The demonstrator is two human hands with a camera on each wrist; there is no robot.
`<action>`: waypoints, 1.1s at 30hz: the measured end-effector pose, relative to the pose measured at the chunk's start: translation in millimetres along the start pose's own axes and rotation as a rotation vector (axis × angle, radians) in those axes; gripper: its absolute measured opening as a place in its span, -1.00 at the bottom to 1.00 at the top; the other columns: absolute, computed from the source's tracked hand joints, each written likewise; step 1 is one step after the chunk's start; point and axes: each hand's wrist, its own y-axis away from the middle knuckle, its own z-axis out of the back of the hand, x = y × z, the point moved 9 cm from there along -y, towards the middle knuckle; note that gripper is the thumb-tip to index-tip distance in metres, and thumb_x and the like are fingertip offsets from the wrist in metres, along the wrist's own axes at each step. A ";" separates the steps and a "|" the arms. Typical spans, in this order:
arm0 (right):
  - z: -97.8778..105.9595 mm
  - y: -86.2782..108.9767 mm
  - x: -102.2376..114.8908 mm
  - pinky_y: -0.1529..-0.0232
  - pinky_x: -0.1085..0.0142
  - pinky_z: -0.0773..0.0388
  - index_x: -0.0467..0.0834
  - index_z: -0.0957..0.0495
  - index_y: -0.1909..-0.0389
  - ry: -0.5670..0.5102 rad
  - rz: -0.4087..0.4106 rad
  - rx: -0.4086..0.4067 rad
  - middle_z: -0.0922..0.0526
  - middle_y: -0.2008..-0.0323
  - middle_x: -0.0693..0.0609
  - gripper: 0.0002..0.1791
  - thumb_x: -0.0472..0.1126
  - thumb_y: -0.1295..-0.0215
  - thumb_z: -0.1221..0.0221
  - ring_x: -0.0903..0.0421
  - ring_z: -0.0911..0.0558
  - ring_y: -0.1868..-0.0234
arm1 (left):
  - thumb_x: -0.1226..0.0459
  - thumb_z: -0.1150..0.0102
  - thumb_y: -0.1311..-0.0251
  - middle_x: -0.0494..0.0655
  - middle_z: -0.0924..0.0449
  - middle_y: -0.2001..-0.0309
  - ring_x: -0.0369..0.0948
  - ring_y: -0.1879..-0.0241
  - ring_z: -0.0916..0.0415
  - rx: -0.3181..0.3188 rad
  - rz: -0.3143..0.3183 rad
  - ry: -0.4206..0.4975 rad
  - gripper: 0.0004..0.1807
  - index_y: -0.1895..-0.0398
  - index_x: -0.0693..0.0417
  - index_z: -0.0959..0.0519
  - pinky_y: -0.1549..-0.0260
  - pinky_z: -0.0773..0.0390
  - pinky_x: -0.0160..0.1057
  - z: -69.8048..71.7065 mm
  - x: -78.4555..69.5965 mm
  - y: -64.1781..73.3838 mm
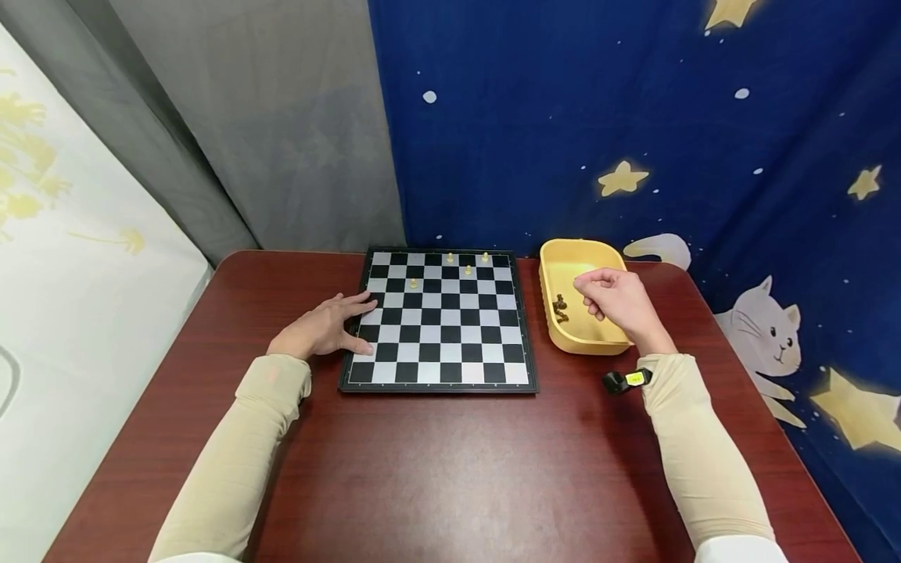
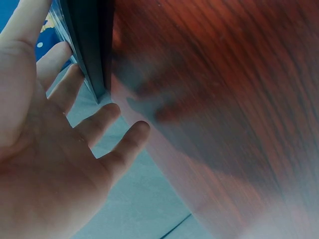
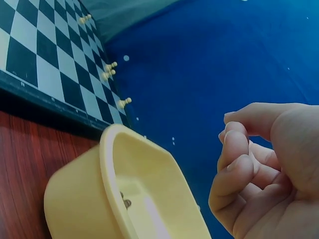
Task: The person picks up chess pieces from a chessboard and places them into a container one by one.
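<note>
The left edge of the chessboard (image 1: 450, 332) is touched by the left hand (image 1: 320, 327), whose fingers are spread and relaxed, with nothing gripped. The right hand (image 1: 619, 303) is held above the yellow tub (image 1: 587, 346), its fingers curled and the thumb brought to the fingertips; whether anything is pinched there cannot be told. Four pale chess pieces (image 1: 468, 270) are seen standing toward the far side of the board: three are gathered near the far edge, right of the middle, and one is set apart to their left. A small cluster of dark pieces (image 1: 560, 308) is held in the tub, by its left wall. Board and tub are placed side by side on the reddish-brown table (image 1: 457, 469), the tub on the right. The table is backed by a grey curtain (image 1: 281, 125) and a blue curtain (image 1: 507, 133) printed with stars.
</note>
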 end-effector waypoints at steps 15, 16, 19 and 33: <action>-37.2 -6.8 10.5 0.59 0.43 -0.53 -0.40 -0.58 -0.03 -0.033 0.017 0.076 -0.59 0.61 0.11 -0.57 -0.09 -0.43 -0.24 0.24 -0.52 0.62 | -0.16 -0.51 0.01 -0.12 0.05 -0.68 0.17 -0.65 0.19 -0.004 0.031 0.013 0.09 -0.60 -0.21 -0.19 -0.49 -0.13 0.33 0.3 1.7 1.1; -39.5 -6.9 11.2 0.59 0.43 -0.53 -0.40 -0.58 -0.03 -0.034 0.016 0.084 -0.59 0.61 0.11 -0.57 -0.09 -0.43 -0.24 0.23 -0.52 0.61 | -0.16 -0.51 0.01 -0.11 0.05 -0.68 0.18 -0.65 0.19 -0.005 0.029 0.012 0.09 -0.60 -0.21 -0.20 -0.49 -0.13 0.33 0.2 1.4 0.6; -46.4 -7.1 13.7 0.57 0.42 -0.54 -0.38 -0.59 -0.02 -0.035 0.012 0.094 -0.58 0.61 0.10 -0.57 -0.06 -0.43 -0.25 0.23 -0.51 0.61 | -0.15 -0.51 0.01 -0.10 0.04 -0.67 0.19 -0.65 0.18 -0.007 0.021 0.011 0.09 -0.60 -0.20 -0.20 -0.50 -0.13 0.32 -0.2 1.1 -0.6; -76.3 -16.3 26.8 0.52 0.41 -0.57 -0.28 -0.64 0.00 0.052 0.013 0.128 -0.59 0.50 -0.08 -0.57 0.03 -0.41 -0.26 0.12 -0.56 0.56 | -0.18 -0.50 0.02 -0.13 0.04 -0.67 0.18 -0.65 0.17 -0.015 0.022 0.000 0.09 -0.60 -0.22 -0.21 -0.49 -0.12 0.35 -0.5 1.9 0.4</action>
